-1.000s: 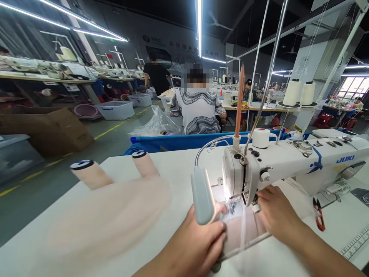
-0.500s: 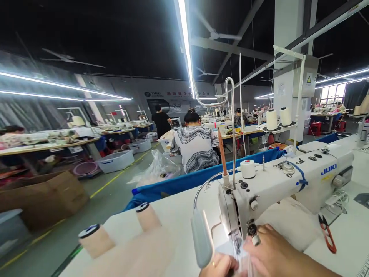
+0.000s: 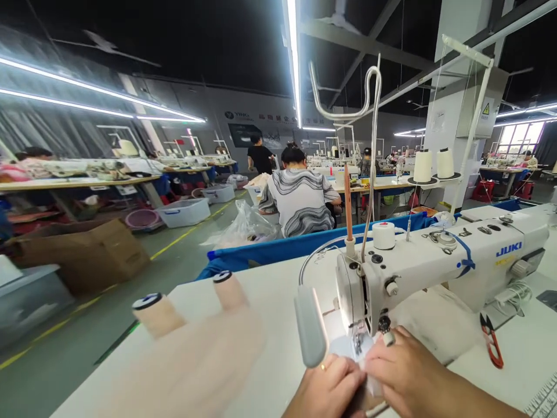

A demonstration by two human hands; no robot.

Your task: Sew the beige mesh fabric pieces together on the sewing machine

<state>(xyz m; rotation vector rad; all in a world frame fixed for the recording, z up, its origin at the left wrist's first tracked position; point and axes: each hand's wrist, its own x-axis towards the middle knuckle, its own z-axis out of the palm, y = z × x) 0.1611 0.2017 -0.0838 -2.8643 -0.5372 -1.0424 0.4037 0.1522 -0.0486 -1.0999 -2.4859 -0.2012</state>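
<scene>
In the head view, my left hand [image 3: 327,384], with a ring on one finger, lies just in front of the needle area of a white sewing machine [image 3: 418,255]. Its fingers are pressed together on thin white fabric [image 3: 373,385]. On the other side of the same fabric, my right hand [image 3: 402,368] is closed with bent fingers close to the presser foot [image 3: 358,343]. Both hands nearly meet, so most of the fabric under them is hidden. A grey lamp head [image 3: 310,326] hangs above my left hand.
Sheer beige fabric [image 3: 195,366] spreads left beside two thread cones [image 3: 159,316]. Red-handled thread snips [image 3: 491,341] and a ruler [image 3: 543,397] lie right. A blue cloth trough [image 3: 278,247] lines the table's far edge. A co-worker [image 3: 298,197] sits beyond, back turned.
The camera view has swung slightly left and down, so the machine and table appear farther right and higher. Both hands stay at the fabric by the needle, with more of them showing.
</scene>
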